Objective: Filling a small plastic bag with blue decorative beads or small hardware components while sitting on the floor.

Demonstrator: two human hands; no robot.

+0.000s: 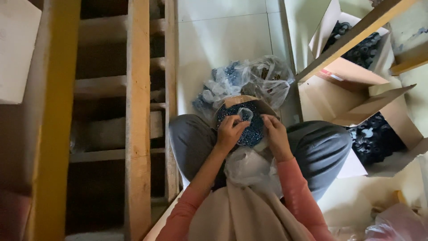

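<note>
Pale floor tiles [223, 35] fill the upper centre of the frame, seen from above as I sit with my grey-trousered knees spread. At centre, on my lap, rests a round cardboard tray [232, 101] heaped with small dark blue parts [254, 129]. My left hand [230, 131] lies on the tray's left side, fingers curled together over the parts and pinching the edge of a small clear plastic bag [244, 114]. My right hand [274, 134] lies on the tray's right side, fingers bent downward into the parts; whether it grips anything I cannot tell. The small bag sits between both hands, toward the tray's upper edge.

Just beyond the tray, on the floor, is a crumpled clear plastic sack [254, 80] holding more blue parts. A pale plastic sheet [249, 167] covers my lap below the hands.

Left of frame: a wooden rack [138, 111] with slats and a yellow post [55, 120]. Right of frame: open cardboard boxes [356, 96] containing black parts [374, 138], partly masked by a diagonal wooden beam [356, 31]. Individual part shapes are too small to make out.
</note>
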